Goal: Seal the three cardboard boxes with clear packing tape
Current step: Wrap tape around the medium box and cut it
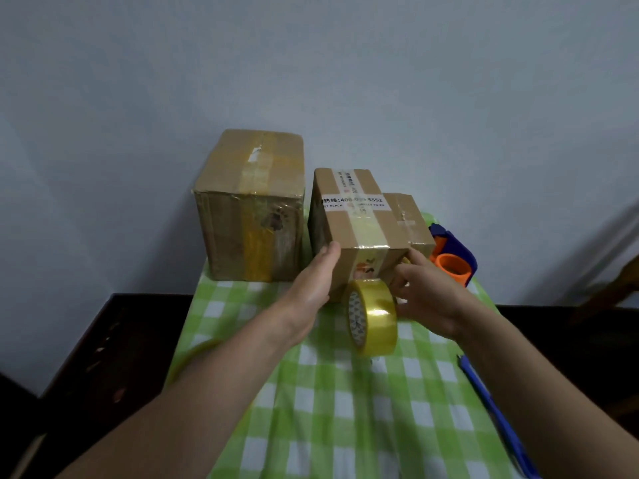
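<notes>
Three cardboard boxes stand at the far end of a green checked cloth point(345, 409). The large box point(249, 209) is on the left, a middle box point(356, 219) with a white printed label is beside it, and a small box point(409, 216) is half hidden behind that one. Yellowish clear tape runs over the middle box's top and down its front. A roll of clear tape point(375, 316) hangs on edge just in front of it. My left hand point(311, 285) lies flat against the middle box's front left corner. My right hand point(428, 292) is at the front right corner, fingers on the roll's right side.
A blue and orange tape dispenser point(454, 259) sits right of the boxes. A blue cutter point(494, 409) lies along the cloth's right edge. A second clear roll point(193, 357) rests at the cloth's left edge. Dark table surface point(103, 357) flanks the cloth; a wall stands close behind.
</notes>
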